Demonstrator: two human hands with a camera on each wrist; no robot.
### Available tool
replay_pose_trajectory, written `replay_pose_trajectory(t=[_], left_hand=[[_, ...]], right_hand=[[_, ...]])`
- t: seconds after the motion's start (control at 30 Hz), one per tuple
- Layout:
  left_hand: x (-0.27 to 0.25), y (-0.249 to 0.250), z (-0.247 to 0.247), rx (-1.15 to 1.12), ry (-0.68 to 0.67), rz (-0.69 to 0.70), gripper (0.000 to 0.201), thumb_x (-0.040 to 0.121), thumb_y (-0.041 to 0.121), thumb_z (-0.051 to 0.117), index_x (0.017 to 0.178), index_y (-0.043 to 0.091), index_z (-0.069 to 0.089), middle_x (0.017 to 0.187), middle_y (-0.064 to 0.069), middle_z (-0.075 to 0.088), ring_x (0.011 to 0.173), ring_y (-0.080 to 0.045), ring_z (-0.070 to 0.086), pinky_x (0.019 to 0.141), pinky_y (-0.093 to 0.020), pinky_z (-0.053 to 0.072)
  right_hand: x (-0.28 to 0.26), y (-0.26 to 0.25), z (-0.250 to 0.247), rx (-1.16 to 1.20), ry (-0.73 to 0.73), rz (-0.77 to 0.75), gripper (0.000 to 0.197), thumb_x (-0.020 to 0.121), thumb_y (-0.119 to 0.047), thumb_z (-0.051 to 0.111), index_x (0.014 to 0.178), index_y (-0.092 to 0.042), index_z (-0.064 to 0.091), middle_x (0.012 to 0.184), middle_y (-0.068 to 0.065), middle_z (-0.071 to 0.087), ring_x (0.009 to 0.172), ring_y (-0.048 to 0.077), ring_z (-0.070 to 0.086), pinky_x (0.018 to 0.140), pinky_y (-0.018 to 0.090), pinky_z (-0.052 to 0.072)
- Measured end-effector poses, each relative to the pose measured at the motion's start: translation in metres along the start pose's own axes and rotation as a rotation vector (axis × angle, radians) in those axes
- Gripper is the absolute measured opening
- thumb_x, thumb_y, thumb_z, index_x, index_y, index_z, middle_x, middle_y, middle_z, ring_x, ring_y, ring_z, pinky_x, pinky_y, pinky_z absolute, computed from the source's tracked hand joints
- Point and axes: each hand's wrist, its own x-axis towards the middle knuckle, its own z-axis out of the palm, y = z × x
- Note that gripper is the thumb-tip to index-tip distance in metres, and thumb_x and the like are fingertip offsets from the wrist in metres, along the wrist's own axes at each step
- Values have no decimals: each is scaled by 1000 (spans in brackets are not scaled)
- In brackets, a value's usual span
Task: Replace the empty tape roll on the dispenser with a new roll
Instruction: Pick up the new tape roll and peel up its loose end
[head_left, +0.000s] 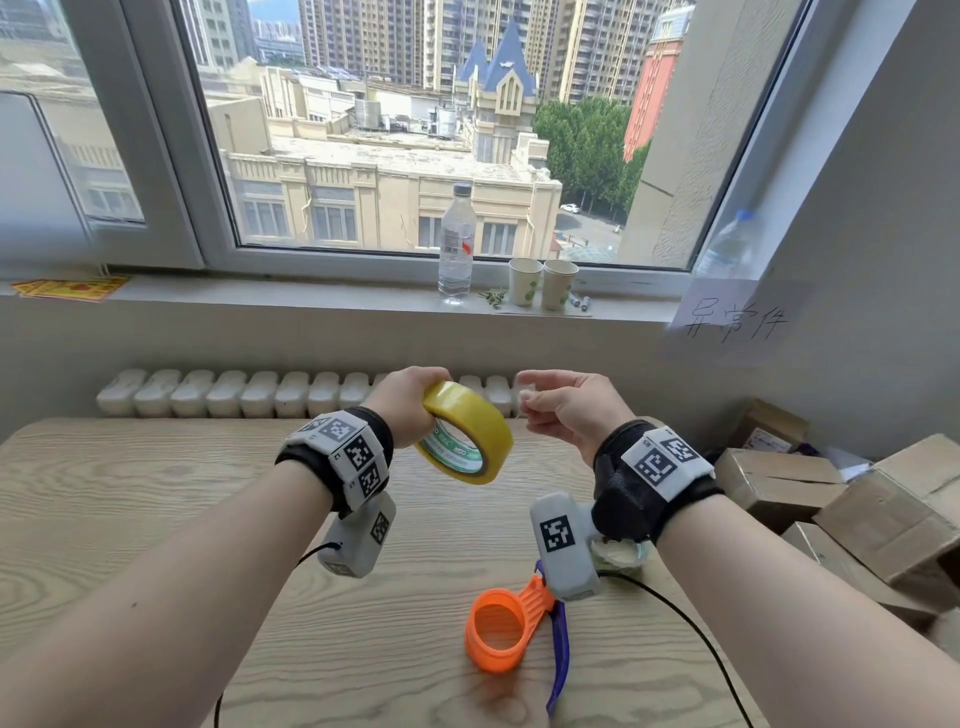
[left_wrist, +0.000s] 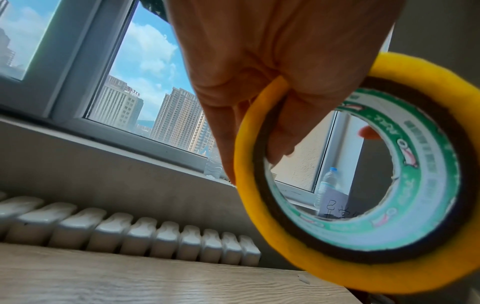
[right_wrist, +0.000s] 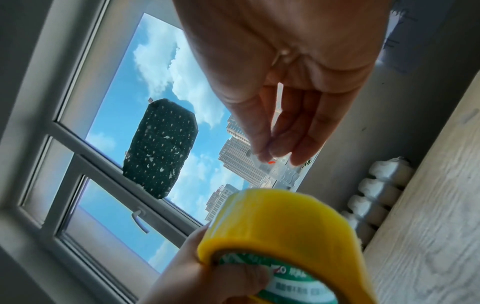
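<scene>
My left hand (head_left: 410, 400) grips a yellow tape roll (head_left: 467, 431) with a green-and-white core, lifted above the wooden table (head_left: 130, 519). Seen from the left wrist, its fingers (left_wrist: 275, 131) hook through the hole of the roll (left_wrist: 415, 267). My right hand (head_left: 530, 402) hovers just right of the roll, thumb and fingertips brought together (right_wrist: 270, 154) above the roll (right_wrist: 285, 222). I cannot tell whether they pinch a tape end. The dispenser lies on the table near me: an orange hub (head_left: 493, 631) with a purple handle (head_left: 561, 654), no roll on it.
Cardboard boxes (head_left: 857, 509) pile up at the table's right edge. A white radiator (head_left: 260, 395) runs behind the table. On the sill stand a water bottle (head_left: 456, 244) and two paper cups (head_left: 543, 283). A pale crumpled thing (head_left: 618, 553) lies under my right wrist.
</scene>
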Motion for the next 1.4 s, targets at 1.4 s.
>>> replay_pose_trajectory(t=[1.4], left_hand=[[3,-1,3,-145,-2,-68,33,66,-10,63,88,14,59,82,-7,59,80,-22,54,74,-33,47]], right_hand=[[2,-3,4,-223,-403,-19,43,75,10,68,116,-3,64,102,12,67,97,24,62,98,36,47]])
